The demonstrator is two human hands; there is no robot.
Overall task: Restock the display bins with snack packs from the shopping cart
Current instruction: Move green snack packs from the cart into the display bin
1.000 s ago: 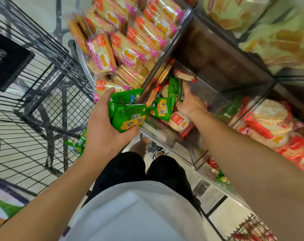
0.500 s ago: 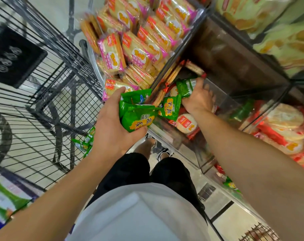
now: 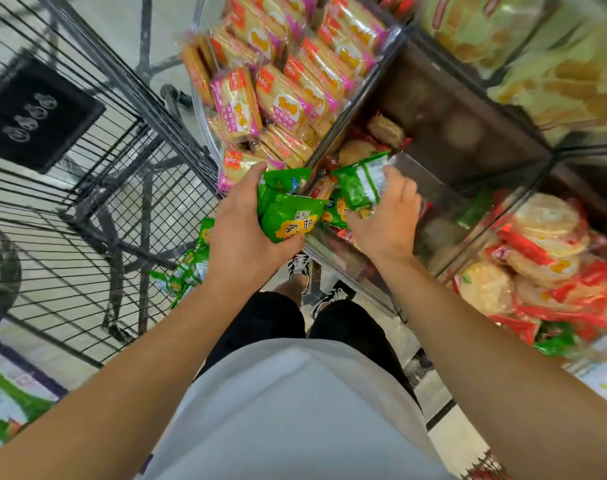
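glossy green snack packs, yellow print

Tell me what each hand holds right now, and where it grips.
Left hand clutches a bunch of green snack packs around their left side. Right hand holds one green pack by its lower right edge.
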